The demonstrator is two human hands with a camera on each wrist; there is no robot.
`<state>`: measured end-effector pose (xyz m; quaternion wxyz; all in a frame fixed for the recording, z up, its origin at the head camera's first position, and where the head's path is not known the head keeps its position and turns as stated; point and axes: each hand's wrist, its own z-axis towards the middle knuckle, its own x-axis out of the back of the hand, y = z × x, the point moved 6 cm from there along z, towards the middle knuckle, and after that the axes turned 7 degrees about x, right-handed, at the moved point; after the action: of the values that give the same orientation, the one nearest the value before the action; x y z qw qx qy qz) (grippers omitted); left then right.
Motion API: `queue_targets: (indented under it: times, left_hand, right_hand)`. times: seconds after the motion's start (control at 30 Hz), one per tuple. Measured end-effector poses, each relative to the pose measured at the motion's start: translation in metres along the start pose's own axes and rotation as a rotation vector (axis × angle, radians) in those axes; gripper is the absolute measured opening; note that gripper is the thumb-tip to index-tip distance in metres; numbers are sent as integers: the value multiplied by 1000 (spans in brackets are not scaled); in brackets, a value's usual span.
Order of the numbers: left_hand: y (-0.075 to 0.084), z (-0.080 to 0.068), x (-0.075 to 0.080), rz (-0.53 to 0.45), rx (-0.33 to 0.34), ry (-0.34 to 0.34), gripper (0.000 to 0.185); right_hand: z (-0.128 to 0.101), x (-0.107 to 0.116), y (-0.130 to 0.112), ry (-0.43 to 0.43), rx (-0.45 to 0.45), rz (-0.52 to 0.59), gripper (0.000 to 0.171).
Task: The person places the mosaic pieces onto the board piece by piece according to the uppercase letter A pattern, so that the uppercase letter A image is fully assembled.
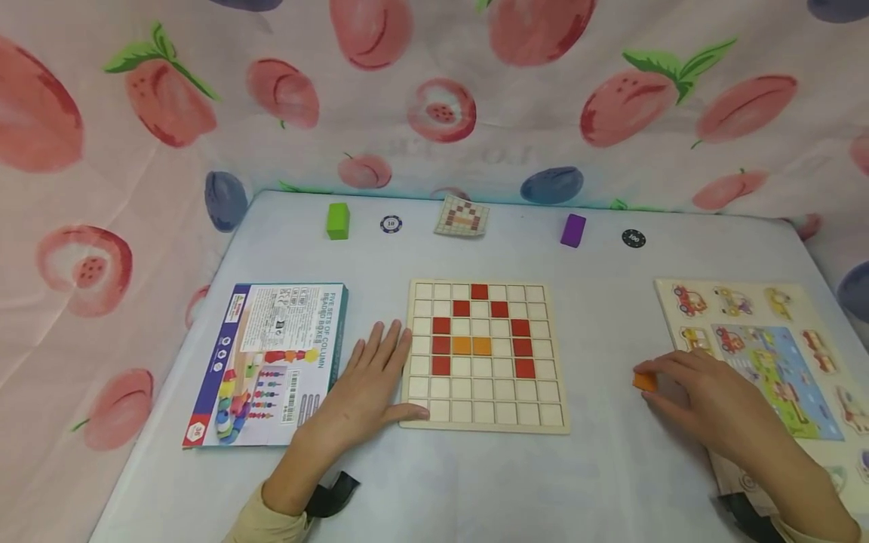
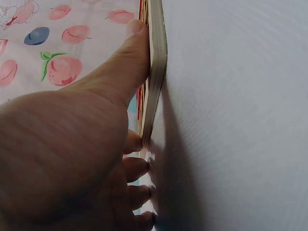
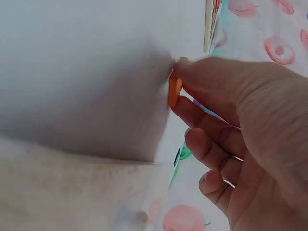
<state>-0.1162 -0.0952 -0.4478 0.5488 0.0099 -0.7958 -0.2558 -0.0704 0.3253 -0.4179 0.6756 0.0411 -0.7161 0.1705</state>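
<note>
A square wooden grid board lies in the middle of the table, with several red tiles set in an arch and two orange tiles side by side in one row. My left hand lies flat with fingers spread at the board's left edge, its thumb resting on the lower left corner. In the left wrist view the thumb presses on the board's rim. Between thumb and forefinger, my right hand pinches an orange tile, right of the board and near the picture puzzle.
A boxed bead set lies left of the board; a wooden picture puzzle is at the right. Along the back are a green block, a chip, a pattern card, a purple block and a black chip.
</note>
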Motion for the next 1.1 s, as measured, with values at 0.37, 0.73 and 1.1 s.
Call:
queue_targets:
  times: [0.37, 0.73, 1.1]
  left_hand:
    - [0, 2, 0, -12, 1, -3, 113]
    - [1, 3, -3, -20, 5, -7, 113]
    - [3, 1, -3, 6, 4, -3, 114]
  right_hand:
    - [32, 4, -34, 156, 140, 38, 33]
    - [102, -9, -114, 99, 354, 120, 26]
    - [115, -16, -137, 110, 412, 73, 18]
